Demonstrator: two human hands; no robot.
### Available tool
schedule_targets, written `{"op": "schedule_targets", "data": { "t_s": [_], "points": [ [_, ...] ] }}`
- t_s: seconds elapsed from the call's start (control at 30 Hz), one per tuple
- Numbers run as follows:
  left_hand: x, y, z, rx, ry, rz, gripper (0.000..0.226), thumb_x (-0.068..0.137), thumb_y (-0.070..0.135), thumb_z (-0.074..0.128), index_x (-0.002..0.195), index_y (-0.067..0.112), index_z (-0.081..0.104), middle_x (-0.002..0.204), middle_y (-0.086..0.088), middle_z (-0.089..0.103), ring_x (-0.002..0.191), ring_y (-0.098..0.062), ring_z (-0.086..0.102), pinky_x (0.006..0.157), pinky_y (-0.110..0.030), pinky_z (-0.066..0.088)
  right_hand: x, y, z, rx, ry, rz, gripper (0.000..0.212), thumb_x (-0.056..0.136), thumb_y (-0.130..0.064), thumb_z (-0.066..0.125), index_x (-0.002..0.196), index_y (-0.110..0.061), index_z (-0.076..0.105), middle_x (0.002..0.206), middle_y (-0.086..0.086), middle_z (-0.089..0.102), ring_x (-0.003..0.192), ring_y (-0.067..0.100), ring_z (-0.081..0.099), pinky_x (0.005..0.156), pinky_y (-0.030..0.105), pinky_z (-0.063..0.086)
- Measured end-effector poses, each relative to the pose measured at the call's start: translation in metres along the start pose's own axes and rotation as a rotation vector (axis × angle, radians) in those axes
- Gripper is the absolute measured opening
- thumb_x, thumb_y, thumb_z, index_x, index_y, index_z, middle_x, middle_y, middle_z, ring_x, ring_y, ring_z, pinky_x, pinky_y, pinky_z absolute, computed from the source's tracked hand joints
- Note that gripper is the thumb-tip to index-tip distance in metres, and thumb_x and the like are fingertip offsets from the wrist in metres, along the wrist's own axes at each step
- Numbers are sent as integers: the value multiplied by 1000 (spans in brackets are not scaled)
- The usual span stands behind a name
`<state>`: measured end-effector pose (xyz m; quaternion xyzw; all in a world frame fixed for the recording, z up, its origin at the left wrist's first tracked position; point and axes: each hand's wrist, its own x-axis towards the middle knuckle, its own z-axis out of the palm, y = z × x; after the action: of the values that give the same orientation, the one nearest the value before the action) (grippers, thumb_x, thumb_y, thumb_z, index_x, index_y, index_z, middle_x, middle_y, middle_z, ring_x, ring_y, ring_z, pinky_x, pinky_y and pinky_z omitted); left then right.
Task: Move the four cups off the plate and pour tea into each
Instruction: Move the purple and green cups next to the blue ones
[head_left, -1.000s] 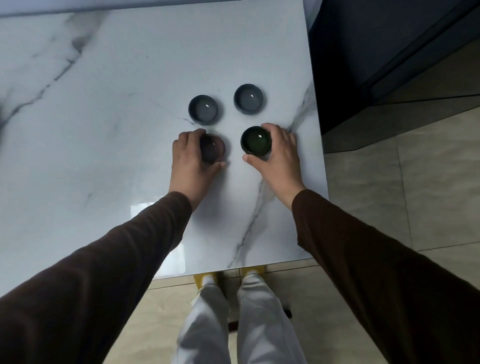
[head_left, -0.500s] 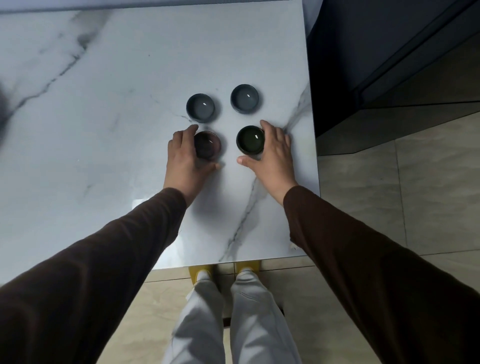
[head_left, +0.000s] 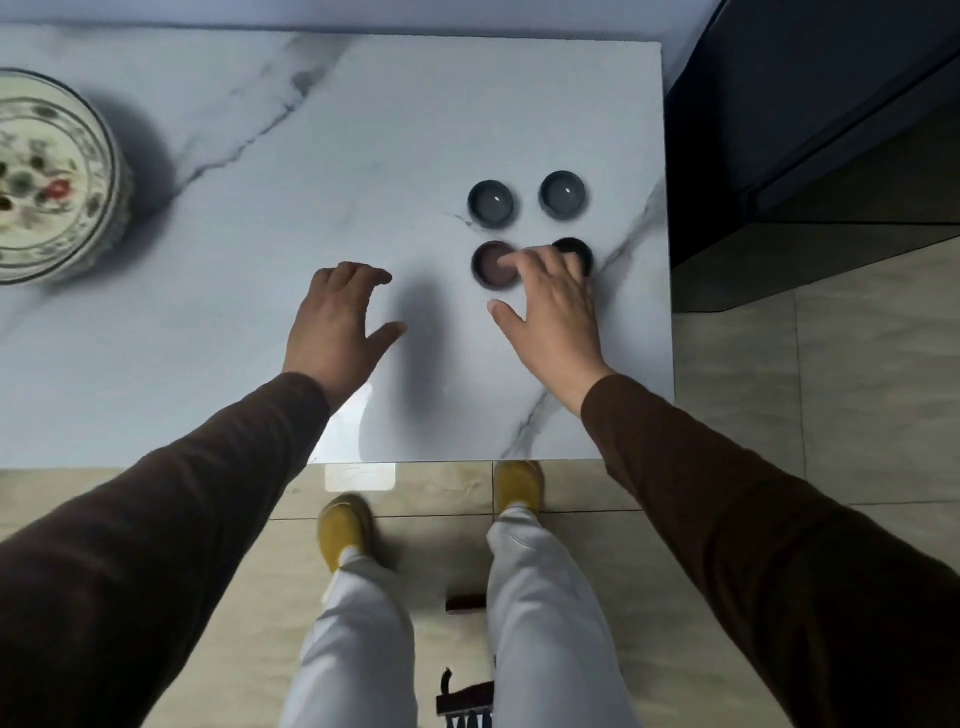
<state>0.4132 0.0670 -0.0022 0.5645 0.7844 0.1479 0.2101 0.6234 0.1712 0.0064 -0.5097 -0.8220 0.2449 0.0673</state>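
Note:
Several small dark cups stand in a square on the white marble table (head_left: 260, 364). Two grey cups (head_left: 490, 203) (head_left: 563, 195) are at the back. A brown cup (head_left: 491, 264) and a black cup (head_left: 575, 250) sit in front. My right hand (head_left: 550, 312) hovers open over the front pair, its fingers partly covering both. My left hand (head_left: 337, 322) is open, off to the left of the cups, holding nothing. A floral plate (head_left: 47, 176) stands at the table's far left.
The table's right edge lies close to the cups, with a dark cabinet (head_left: 810, 114) beyond it. Tiled floor, my legs and yellow slippers (head_left: 345, 525) show below the front edge.
Both hands have let go of the front cups. My left hand has drawn away to the left, my right hand has shifted left above the front cups. The view has panned, and the plate now shows.

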Motion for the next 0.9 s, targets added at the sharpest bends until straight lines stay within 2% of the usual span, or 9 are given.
{"op": "schedule_targets", "data": {
  "t_s": [0.17,0.43,0.63,0.9],
  "points": [
    [-35,-63,-52,11,5,18,42,87,30,69,125,15,58,122,-3,59,108,-28,51,89,-38,46,-15,-89,24,19,-24,-7,38,89,-31,62,124,-17,58,124,3,57,119,26,45,100,39,38],
    [-81,-152,-130,23,-52,-15,40,87,30,68,124,16,58,118,-4,60,110,-27,52,91,-38,45,-33,-225,66,42,-92,-18,39,90,-30,62,127,-19,55,126,2,55,119,25,45,100,38,39],
    [-93,-188,-181,23,-29,-107,42,86,27,70,123,15,58,116,-5,60,108,-29,52,90,-43,46,-18,-287,68,55,-115,-70,38,90,-30,61,126,-19,55,126,2,55,119,25,45,97,37,40],
    [-99,-246,-245,-17,38,-169,42,85,26,71,123,15,59,119,-4,61,115,-29,51,92,-38,45,5,-372,81,103,-118,-91,38,89,-28,62,125,-16,56,123,5,56,116,27,47,98,40,40]
  ]
}}
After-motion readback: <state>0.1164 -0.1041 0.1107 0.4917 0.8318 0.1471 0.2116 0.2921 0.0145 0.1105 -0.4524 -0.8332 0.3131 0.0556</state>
